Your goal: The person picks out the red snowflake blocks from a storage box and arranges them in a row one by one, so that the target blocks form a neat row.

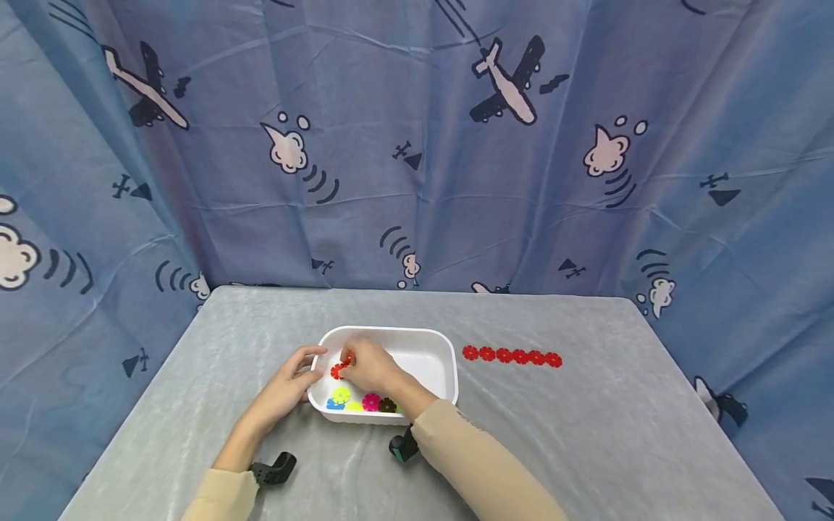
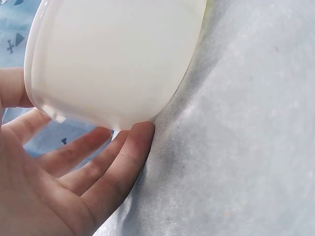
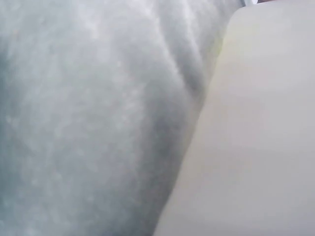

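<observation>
A white plastic tray stands on the table. My left hand rests against its left end. In the left wrist view, the fingers lie fairly straight and touch the outside wall below the rim. Inside the tray's left part, my right hand pinches a small red flower-shaped disc, partly covered by the fingertips. Another red flower-shaped disc lies just under that hand. The right wrist view shows the tray's outer wall, with the right hand itself out of sight.
Along the tray's near side lie a yellow disc, a blue disc, a pink disc and a brown disc. Several red discs form a row right of the tray. Grey cloth covers the table; a blue curtain hangs behind.
</observation>
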